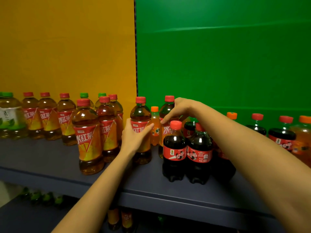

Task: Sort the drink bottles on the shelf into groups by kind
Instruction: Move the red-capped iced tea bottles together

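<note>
Left tea bottle [140, 114] and right tea bottle [165, 109], amber-filled, stand on the shelf [50, 153] flanking the orange soda bottle [154, 130] | left hand [134, 137] wraps the left tea bottle's label | right hand [176, 110], above the cola bottles [175, 152], grips the right tea bottle's shoulder

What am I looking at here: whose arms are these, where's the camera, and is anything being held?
There is no machine: a person works with two bare hands, seen in one picture from a camera worn on their head, looking forward and down. On the dark blue shelf stand red-capped iced tea bottles at the left and cola bottles at the front right. The left hand curls round a first tea bottle. The right hand grips a second tea bottle by its shoulder. A small orange soda bottle stands between those two.
</note>
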`<action>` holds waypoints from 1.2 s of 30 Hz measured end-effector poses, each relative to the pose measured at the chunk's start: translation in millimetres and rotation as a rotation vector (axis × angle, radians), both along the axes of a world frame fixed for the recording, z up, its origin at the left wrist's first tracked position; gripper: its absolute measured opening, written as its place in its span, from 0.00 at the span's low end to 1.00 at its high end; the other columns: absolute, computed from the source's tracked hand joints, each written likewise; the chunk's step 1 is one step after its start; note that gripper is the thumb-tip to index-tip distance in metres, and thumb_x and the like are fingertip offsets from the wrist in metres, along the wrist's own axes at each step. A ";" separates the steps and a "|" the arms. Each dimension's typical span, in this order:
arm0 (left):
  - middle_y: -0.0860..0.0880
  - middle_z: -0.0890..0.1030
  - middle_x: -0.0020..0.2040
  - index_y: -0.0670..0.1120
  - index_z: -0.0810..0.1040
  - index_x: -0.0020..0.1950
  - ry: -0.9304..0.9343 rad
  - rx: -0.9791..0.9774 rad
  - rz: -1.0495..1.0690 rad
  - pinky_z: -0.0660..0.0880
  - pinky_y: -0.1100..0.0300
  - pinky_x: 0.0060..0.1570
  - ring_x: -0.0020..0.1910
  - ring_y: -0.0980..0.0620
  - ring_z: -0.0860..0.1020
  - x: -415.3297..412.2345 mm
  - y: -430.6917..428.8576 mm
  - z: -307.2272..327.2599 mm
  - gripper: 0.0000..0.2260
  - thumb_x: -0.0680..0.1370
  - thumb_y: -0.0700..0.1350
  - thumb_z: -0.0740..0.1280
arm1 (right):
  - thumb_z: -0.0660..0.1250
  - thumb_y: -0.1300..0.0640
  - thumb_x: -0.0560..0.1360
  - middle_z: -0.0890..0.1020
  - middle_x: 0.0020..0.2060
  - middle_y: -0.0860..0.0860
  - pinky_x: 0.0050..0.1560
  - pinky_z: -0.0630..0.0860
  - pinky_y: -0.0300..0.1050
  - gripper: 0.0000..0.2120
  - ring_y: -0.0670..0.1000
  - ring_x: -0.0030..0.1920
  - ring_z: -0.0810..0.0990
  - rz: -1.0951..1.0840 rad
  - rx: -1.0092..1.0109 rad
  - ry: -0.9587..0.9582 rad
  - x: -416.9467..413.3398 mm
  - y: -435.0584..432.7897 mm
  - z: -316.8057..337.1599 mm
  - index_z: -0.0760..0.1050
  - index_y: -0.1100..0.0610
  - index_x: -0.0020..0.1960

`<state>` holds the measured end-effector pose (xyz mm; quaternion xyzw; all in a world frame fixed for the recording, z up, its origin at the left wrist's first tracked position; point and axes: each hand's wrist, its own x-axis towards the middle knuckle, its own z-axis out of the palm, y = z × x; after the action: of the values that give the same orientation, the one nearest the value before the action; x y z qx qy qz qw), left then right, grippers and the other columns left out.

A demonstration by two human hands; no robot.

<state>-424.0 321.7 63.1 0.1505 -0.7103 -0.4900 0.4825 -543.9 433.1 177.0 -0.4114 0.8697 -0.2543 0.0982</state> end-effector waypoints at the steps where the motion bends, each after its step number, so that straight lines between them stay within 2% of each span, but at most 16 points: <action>1: 0.53 0.76 0.50 0.46 0.69 0.59 0.002 -0.006 0.013 0.72 0.67 0.45 0.49 0.56 0.76 -0.2 1.9 0.5 0.24 0.68 0.47 0.75 | 0.80 0.50 0.57 0.81 0.54 0.57 0.55 0.79 0.55 0.33 0.57 0.53 0.81 0.005 -0.012 0.037 1.4 0.6 0.0 0.75 0.61 0.58; 3: 0.51 0.77 0.52 0.44 0.69 0.60 0.013 -0.021 0.040 0.72 0.67 0.46 0.51 0.54 0.76 0.6 7.8 3.4 0.25 0.68 0.47 0.75 | 0.80 0.46 0.56 0.82 0.53 0.56 0.56 0.78 0.53 0.34 0.55 0.53 0.81 -0.008 -0.049 0.104 6.8 4.8 2.2 0.77 0.60 0.56; 6: 0.55 0.76 0.49 0.45 0.69 0.60 0.076 -0.064 0.081 0.72 0.66 0.48 0.49 0.58 0.75 6.3 17.5 16.6 0.24 0.68 0.48 0.75 | 0.79 0.43 0.57 0.80 0.56 0.54 0.60 0.75 0.51 0.36 0.55 0.56 0.78 -0.042 -0.161 0.196 18.8 14.7 11.3 0.75 0.60 0.59; 10: 0.55 0.77 0.50 0.46 0.70 0.58 0.188 -0.132 0.121 0.75 0.59 0.53 0.51 0.57 0.77 20.9 25.6 48.1 0.24 0.68 0.51 0.75 | 0.77 0.43 0.61 0.77 0.61 0.53 0.62 0.72 0.48 0.37 0.54 0.61 0.76 -0.015 -0.449 0.236 39.1 25.3 28.5 0.71 0.57 0.64; 16: 0.55 0.77 0.51 0.51 0.69 0.55 0.336 -0.270 0.156 0.76 0.62 0.53 0.52 0.58 0.78 64.8 30.0 101.9 0.19 0.69 0.49 0.74 | 0.77 0.44 0.60 0.80 0.55 0.50 0.59 0.75 0.50 0.34 0.50 0.56 0.78 0.119 -0.951 0.138 77.6 17.2 42.1 0.72 0.54 0.62; 19: 0.56 0.77 0.50 0.54 0.69 0.53 0.393 -0.285 0.174 0.76 0.64 0.50 0.49 0.62 0.78 100.7 22.4 116.1 0.17 0.70 0.48 0.74 | 0.75 0.39 0.58 0.80 0.55 0.51 0.58 0.76 0.50 0.37 0.49 0.54 0.79 0.170 -1.115 0.132 105.1 8.6 40.8 0.72 0.53 0.62; 21: 0.56 0.77 0.49 0.53 0.69 0.53 0.417 -0.284 0.181 0.76 0.66 0.46 0.46 0.64 0.78 128.8 10.8 116.2 0.18 0.69 0.49 0.74 | 0.74 0.36 0.55 0.80 0.53 0.52 0.56 0.77 0.51 0.38 0.50 0.53 0.79 0.172 -1.173 0.113 123.4 0.6 37.2 0.73 0.52 0.60; 24: 0.56 0.77 0.48 0.55 0.70 0.52 0.391 -0.289 0.217 0.77 0.60 0.50 0.48 0.59 0.78 173.8 -14.5 107.9 0.19 0.66 0.55 0.73 | 0.75 0.37 0.54 0.82 0.50 0.52 0.54 0.78 0.53 0.35 0.51 0.50 0.81 0.177 -1.210 0.074 153.6 -11.9 30.6 0.76 0.51 0.57; 26: 0.56 0.77 0.48 0.56 0.70 0.52 0.350 -0.274 0.220 0.77 0.58 0.50 0.48 0.57 0.78 202.9 -36.8 99.3 0.20 0.64 0.56 0.73 | 0.76 0.40 0.55 0.83 0.47 0.51 0.51 0.79 0.52 0.30 0.50 0.47 0.82 0.212 -1.221 0.003 176.3 -21.2 23.9 0.78 0.52 0.53; 31: 0.53 0.78 0.50 0.54 0.72 0.53 0.257 -0.205 0.181 0.76 0.62 0.47 0.48 0.57 0.79 268.9 -96.8 74.9 0.24 0.61 0.57 0.73 | 0.77 0.50 0.59 0.82 0.37 0.46 0.43 0.79 0.46 0.17 0.47 0.38 0.81 0.274 -1.270 -0.145 228.9 -60.9 0.3 0.78 0.52 0.45; 34: 0.55 0.79 0.48 0.57 0.72 0.50 0.206 -0.181 0.170 0.76 0.61 0.47 0.46 0.60 0.79 297.9 -128.5 59.0 0.22 0.59 0.58 0.73 | 0.78 0.49 0.59 0.82 0.40 0.49 0.43 0.78 0.46 0.20 0.47 0.41 0.81 0.240 -1.273 -0.147 251.2 -94.6 -16.1 0.78 0.53 0.48; 36: 0.55 0.79 0.49 0.58 0.72 0.50 0.174 -0.163 0.167 0.77 0.59 0.48 0.47 0.58 0.79 310.4 -147.0 51.1 0.22 0.59 0.57 0.74 | 0.78 0.44 0.57 0.82 0.48 0.54 0.50 0.79 0.52 0.28 0.51 0.48 0.81 0.213 -1.252 -0.129 261.6 -118.5 -26.1 0.77 0.54 0.53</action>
<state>-113.7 174.8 114.2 0.1261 -0.6882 -0.4001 0.5919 -282.3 314.6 150.8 -0.4589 0.5029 -0.7276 -0.0839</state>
